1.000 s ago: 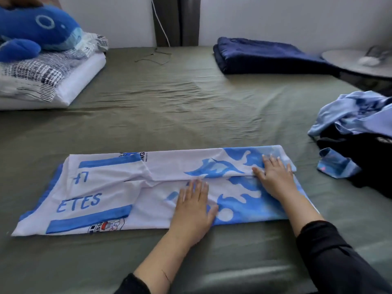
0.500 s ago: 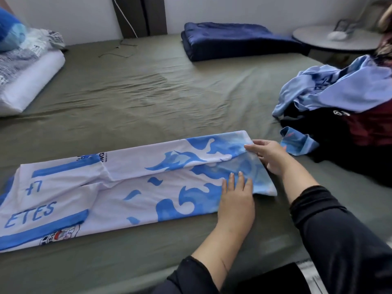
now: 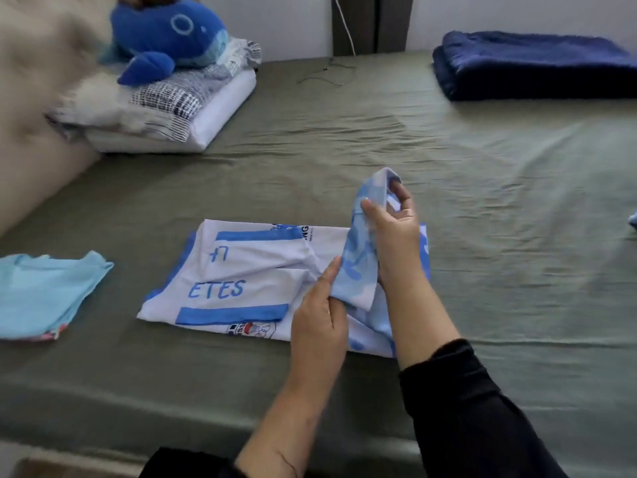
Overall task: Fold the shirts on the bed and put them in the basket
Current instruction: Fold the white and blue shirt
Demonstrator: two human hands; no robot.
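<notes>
My right hand (image 3: 396,232) pinches the shirt (image 3: 248,281)'s blue end, lifted above the bed (image 3: 344,139); my left hand (image 3: 319,315) fingers curl around its lower corner

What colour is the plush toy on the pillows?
The plush toy is bright blue, with a paler blue patch; head view.

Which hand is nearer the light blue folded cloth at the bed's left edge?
Left. The left hand pinches the white-and-blue shirt on the side toward the light blue folded cloth; the right hand grips the lifted shirt end farther away.
</notes>
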